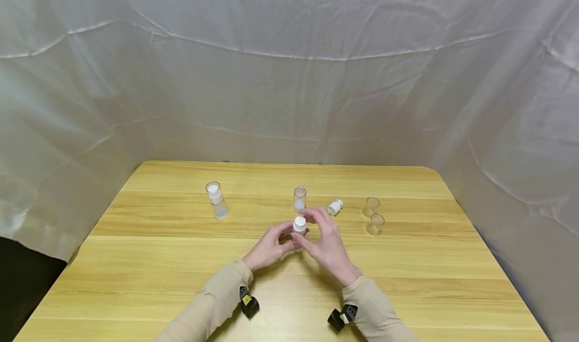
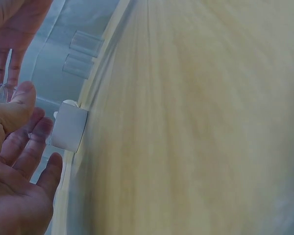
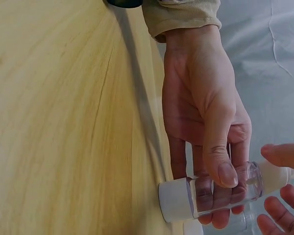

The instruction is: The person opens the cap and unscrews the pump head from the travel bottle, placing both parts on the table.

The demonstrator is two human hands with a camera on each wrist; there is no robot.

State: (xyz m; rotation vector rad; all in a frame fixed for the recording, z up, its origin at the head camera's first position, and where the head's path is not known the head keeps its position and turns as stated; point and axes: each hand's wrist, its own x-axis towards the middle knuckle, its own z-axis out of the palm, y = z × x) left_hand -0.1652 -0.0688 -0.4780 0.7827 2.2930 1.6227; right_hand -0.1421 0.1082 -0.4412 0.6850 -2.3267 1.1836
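A small clear bottle [image 3: 220, 196] with a white base [image 3: 176, 200] stands between my hands, a white pump top [image 1: 299, 224] at its upper end. With the thumb in front and the fingers behind, my left hand [image 1: 270, 246] grips the clear body. The right hand [image 1: 326, 244] comes from the other side, thumb and fingers curled round the white top. In the right wrist view only some fingertips of the right hand [image 3: 289, 196] appear at the edge. The left wrist view shows the base [image 2: 69, 125] beyond my left fingers.
Behind the hands stands another clear bottle [image 1: 299, 200]. A loose white pump top [image 1: 335, 207] lies to its right, followed by two clear caps [image 1: 372, 206]. Far left is a bottle [image 1: 217, 201] with a white top inside a clear cap. Grey cloth [image 1: 289, 91] surrounds the wooden table.
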